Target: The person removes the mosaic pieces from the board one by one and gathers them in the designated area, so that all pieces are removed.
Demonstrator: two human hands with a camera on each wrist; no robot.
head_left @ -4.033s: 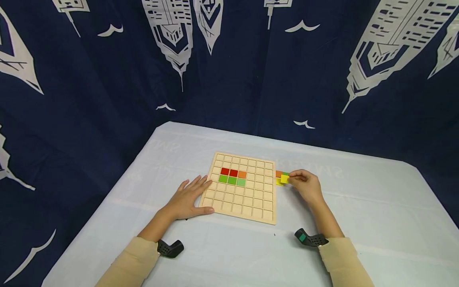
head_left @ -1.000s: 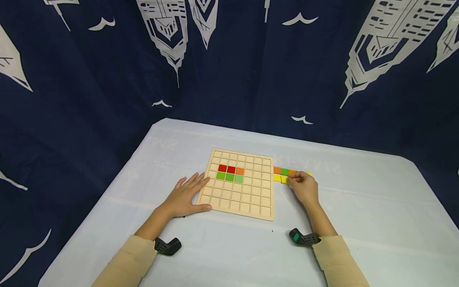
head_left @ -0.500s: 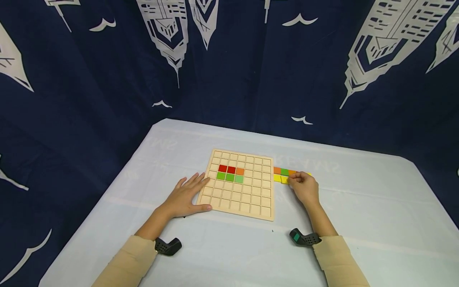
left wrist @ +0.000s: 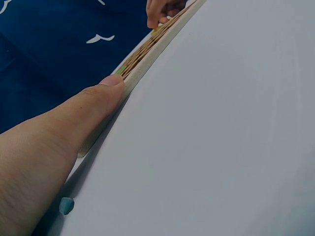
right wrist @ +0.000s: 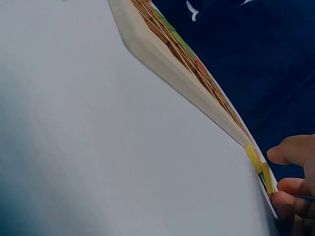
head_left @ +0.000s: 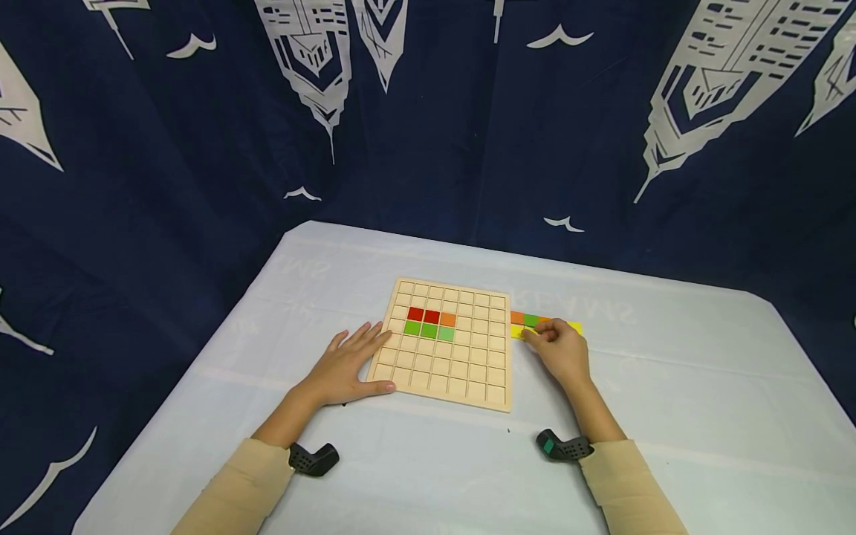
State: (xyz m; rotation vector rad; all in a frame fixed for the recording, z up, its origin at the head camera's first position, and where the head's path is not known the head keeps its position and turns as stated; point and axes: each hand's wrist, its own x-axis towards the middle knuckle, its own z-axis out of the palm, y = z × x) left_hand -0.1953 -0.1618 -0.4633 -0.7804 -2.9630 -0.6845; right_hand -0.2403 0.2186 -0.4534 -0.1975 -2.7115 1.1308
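My left hand (head_left: 344,368) lies spread on the left side of a wooden grid board (head_left: 468,379), fingers on its left edge and thumb (left wrist: 110,81) at the near corner. On the board sit two red tiles (head_left: 424,315), an orange tile (head_left: 447,319), two green tiles (head_left: 421,328) and a light green tile (head_left: 446,334). Just right of the board, my right hand (head_left: 565,353) has its curled fingers and thumb about a yellow tile (right wrist: 267,178), tilted between them in the right wrist view. Another yellow tile (right wrist: 252,158) lies by the board's edge. The hand hides part of the tile rows.
Behind and beside the right hand run orange (head_left: 518,317), green (head_left: 531,320) and further yellow tiles (head_left: 576,327). A white cloth (head_left: 702,371) covers the table. A dark blue curtain (head_left: 468,148) with white prints hangs behind it.
My right hand has shifted slightly left along the yellow tiles, showing more yellow at its right. Since the earliest frame, it has lowered a yellow tile toward the row. The left hand stays put.
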